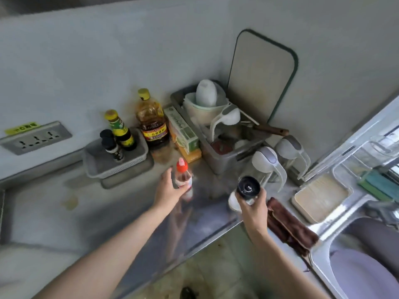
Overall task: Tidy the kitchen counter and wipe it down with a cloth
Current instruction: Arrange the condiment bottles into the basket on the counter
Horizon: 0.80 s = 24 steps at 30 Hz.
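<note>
My left hand (167, 188) curls around a small clear bottle with a red cap (183, 176), held upright just left of the frame's centre, a little above the surface (54, 212). My right hand (253, 203) grips a dark-capped jar (248, 186), its black top facing up at me, right of centre. The brown cloth (289, 225) lies folded and crumpled at the surface's front edge, just right of my right hand, beside the sink (323, 262) in the lower right. The surface is shiny steel, smeared, with a yellowish stain (70, 201) at the left; pale walls meet in a corner above, with a socket strip (35, 138) at the far left. A grey tray (97, 165) left of centre holds a green-labelled bottle with a yellow cap (119, 130) and two small black-capped bottles (110, 143). Beside it stand a large oil bottle (151, 121) and some boxes (183, 134). A grey bin (220, 158) in the corner holds bowls and utensils, with a cutting board (259, 78) leaning on the wall behind it. Two lidded jugs (278, 162) stand to its right.
</note>
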### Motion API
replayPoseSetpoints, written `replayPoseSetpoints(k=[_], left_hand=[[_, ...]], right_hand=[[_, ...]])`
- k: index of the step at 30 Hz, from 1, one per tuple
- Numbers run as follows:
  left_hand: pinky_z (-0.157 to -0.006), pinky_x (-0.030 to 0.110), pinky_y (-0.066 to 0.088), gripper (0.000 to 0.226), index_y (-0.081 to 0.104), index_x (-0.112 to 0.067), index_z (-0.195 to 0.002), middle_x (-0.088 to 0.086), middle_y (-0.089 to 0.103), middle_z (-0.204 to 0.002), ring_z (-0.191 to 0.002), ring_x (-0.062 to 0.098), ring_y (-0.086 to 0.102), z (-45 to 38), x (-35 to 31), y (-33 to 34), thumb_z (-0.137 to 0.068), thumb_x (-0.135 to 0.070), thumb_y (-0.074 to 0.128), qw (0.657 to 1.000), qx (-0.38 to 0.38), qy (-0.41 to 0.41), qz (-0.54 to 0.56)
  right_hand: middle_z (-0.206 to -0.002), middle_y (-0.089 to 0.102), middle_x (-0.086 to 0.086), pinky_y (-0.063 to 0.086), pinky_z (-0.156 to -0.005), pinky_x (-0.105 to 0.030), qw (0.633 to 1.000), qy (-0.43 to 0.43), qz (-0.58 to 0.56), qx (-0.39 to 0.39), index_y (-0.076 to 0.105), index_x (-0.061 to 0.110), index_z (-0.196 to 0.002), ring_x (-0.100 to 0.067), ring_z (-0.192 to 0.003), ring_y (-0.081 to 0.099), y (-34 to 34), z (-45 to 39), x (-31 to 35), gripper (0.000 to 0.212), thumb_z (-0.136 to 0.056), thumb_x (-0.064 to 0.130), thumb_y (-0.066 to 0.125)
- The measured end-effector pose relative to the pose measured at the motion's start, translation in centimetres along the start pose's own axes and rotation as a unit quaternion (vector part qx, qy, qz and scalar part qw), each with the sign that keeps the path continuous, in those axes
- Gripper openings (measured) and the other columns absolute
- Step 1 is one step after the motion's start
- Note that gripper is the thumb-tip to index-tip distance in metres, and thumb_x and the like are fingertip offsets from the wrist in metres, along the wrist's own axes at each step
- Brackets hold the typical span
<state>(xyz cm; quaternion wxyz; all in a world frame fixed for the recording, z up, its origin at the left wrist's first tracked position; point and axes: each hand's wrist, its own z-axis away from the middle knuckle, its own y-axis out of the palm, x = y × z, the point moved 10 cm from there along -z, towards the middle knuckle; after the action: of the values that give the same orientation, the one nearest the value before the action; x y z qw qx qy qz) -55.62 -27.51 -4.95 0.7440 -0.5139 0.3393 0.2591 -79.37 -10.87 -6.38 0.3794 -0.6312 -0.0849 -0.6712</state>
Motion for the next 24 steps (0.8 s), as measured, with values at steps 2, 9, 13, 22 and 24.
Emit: replayPoseSetpoints(k=[2,9,13,22,24], left_hand=[[-0.093,0.029,0.037,0.066,0.041,-0.006,-0.13,0.015,0.05,-0.127,-0.118,0.03,0.05,-1.9,-0.6,0.6,-0.075,-0.018,0.075,0.999,0.0,-0.023,0.022],[-0.082,0.033,0.049,0.03,0.057,-0.024,-0.09,0.003,0.068,-0.09,-0.091,0.026,0.064,-4.7,0.8,2.0,-0.069,-0.026,0.079,0.997,0.071,-0.024,-0.006],[-0.074,0.036,0.049,0.035,0.059,-0.025,-0.078,0.002,0.067,-0.076,-0.08,0.026,0.065,-4.8,1.4,-0.1,-0.06,-0.049,0.077,0.998,0.063,-0.032,0.004],[-0.091,0.045,0.051,0.045,0.065,-0.019,-0.096,0.001,0.07,-0.097,-0.093,0.017,0.066,-5.7,4.0,-14.3,-0.062,-0.045,0.078,0.993,-0.09,-0.004,0.078],[-0.092,0.045,0.051,0.036,0.064,-0.016,-0.095,0.001,0.069,-0.095,-0.092,0.019,0.066,-6.3,4.1,-17.2,-0.066,-0.032,0.079,0.987,-0.136,-0.014,0.085]], right_hand=[[-0.104,0.059,0.002,0.037,-0.084,-0.026,1.0,0.002,-0.002,-0.012,0.047,0.014,-0.12,-0.016,-0.098,0.054,-0.1,0.3,0.1,0.053,-0.076,0.018,0.076],[-0.096,0.061,0.017,0.043,-0.082,-0.029,1.0,-0.014,0.02,0.016,0.049,0.022,-0.111,-0.012,-0.096,0.057,0.8,1.4,0.9,0.043,-0.077,0.022,0.076],[-0.108,0.064,0.007,0.048,-0.087,-0.039,0.994,-0.038,0.071,0.074,0.049,0.024,-0.12,-0.014,-0.1,0.06,3.5,1.3,2.0,0.054,-0.075,0.029,0.077],[-0.099,0.064,0.003,0.052,-0.08,-0.043,0.965,-0.078,0.097,0.232,0.047,0.026,-0.118,-0.022,-0.093,0.064,13.6,-0.1,8.2,0.054,-0.074,0.028,0.077],[-0.098,0.065,0.002,0.052,-0.081,-0.044,0.959,-0.078,0.091,0.257,0.047,0.029,-0.11,-0.021,-0.094,0.064,16.0,-0.5,9.1,0.048,-0.073,0.028,0.077]])
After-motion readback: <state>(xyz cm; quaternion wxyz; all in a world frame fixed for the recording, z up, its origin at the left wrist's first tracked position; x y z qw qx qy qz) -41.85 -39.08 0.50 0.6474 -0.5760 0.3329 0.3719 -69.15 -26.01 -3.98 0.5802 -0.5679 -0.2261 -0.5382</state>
